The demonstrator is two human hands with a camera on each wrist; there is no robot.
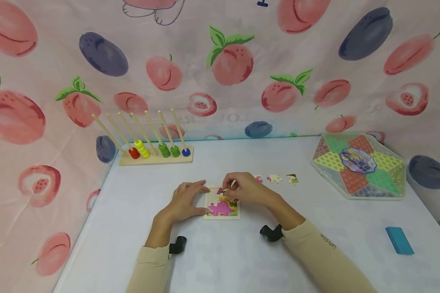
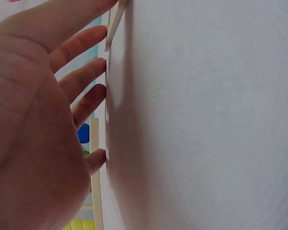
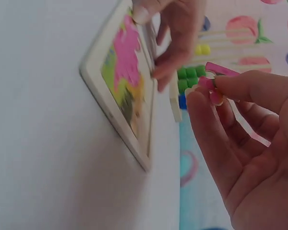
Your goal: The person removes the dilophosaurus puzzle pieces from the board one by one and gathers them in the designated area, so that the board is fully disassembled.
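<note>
A small square jigsaw board (image 1: 221, 217) with a pale rim lies on the table, partly filled by a pink dinosaur picture (image 1: 221, 208) on yellow and green. My left hand (image 1: 183, 202) rests at its left side, thumb by the lower corner and index finger by the upper one; in the left wrist view its fingers are spread and fairly straight. Over the board's upper part, my right hand (image 1: 246, 189) pinches a pink jigsaw piece (image 3: 208, 83) between thumb and fingers. The right wrist view shows this piece held off the board. My right fingers hide the board's upper right in the head view.
Loose jigsaw pieces (image 1: 274, 178) lie in a row beyond my right hand. A wooden bead counter (image 1: 156, 161) with upright rods stands at the back left. At the right are a many-sided plastic box (image 1: 359, 165) and a blue block (image 1: 400, 240). Fruit-patterned cloth hangs behind.
</note>
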